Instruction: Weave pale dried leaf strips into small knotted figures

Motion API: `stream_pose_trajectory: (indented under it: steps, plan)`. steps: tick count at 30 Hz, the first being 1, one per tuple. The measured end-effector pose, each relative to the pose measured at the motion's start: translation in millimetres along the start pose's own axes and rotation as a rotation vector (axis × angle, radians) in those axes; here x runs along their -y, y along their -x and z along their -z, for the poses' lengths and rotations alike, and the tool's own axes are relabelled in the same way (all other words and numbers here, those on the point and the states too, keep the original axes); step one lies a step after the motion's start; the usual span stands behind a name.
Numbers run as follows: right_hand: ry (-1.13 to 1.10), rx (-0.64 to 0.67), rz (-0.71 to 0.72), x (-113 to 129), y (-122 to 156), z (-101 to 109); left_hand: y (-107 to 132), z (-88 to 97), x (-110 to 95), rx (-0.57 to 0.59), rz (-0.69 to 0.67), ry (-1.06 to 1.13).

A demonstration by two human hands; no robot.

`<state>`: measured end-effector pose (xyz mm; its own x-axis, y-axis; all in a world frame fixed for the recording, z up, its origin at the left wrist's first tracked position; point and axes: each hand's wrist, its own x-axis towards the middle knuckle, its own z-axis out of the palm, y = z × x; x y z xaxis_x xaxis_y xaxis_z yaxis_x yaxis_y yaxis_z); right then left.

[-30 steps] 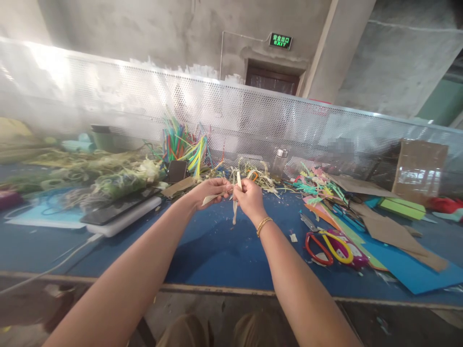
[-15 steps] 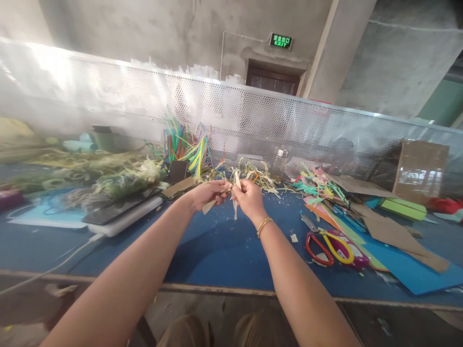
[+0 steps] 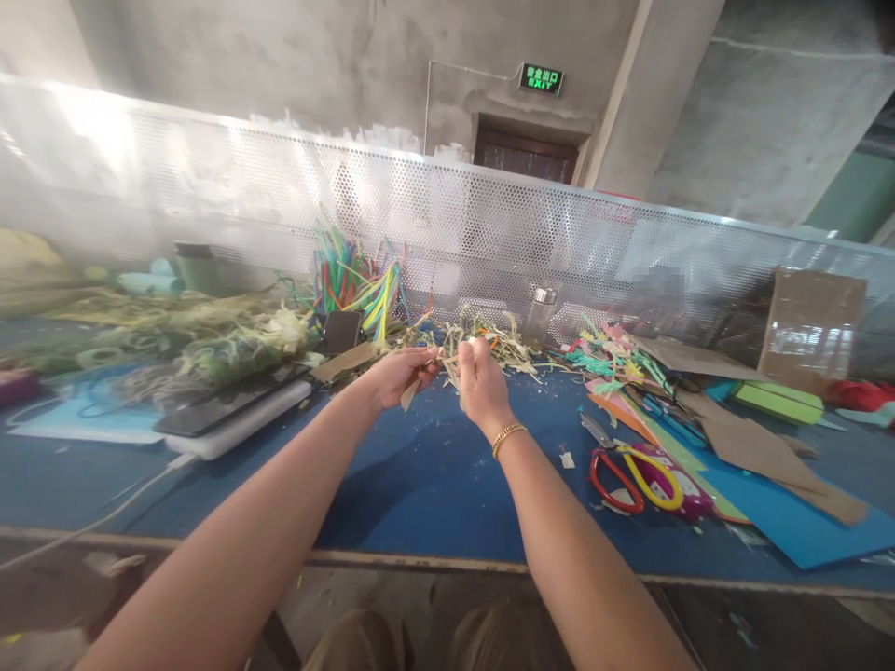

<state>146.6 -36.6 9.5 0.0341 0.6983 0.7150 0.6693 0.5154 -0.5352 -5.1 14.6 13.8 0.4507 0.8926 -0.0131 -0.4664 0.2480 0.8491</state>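
Above the middle of the blue table, my left hand (image 3: 406, 375) is closed, fingertips pinching a pale straw-coloured strip (image 3: 410, 396) whose flat end hangs below the fingers. Just to the right, my right hand (image 3: 482, 384), with a gold bracelet on its wrist, is closed thumb-up round a pale strip (image 3: 451, 369) of the same kind. A thin part of the strip spans the small gap between the hands. Whether it is one piece or several tied together I cannot tell. Behind the hands lies a heap of pale strip scraps (image 3: 514, 347).
Scissors (image 3: 633, 475) with red and yellow handles lie right of my hands, beside blue card (image 3: 797, 522) and cardboard (image 3: 776, 457). Coloured stems (image 3: 350, 280) and a glass bottle (image 3: 541, 317) stand at the back. Left are tangled greenish fibres (image 3: 230, 349) and a corded white device (image 3: 230, 433).
My right hand has turned thumb-up and its fingers have closed further over the strip. The gap between the hands has widened slightly. The strip end under my left hand has swung a little.
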Motion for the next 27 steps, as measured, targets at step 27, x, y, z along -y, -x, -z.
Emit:
stream_pose_trajectory:
  steps: [27]
  plan:
    - [0.107,0.125,0.000,-5.0,0.4,-8.8,-1.5,-2.7,4.7,-0.024,-0.082,-0.048]
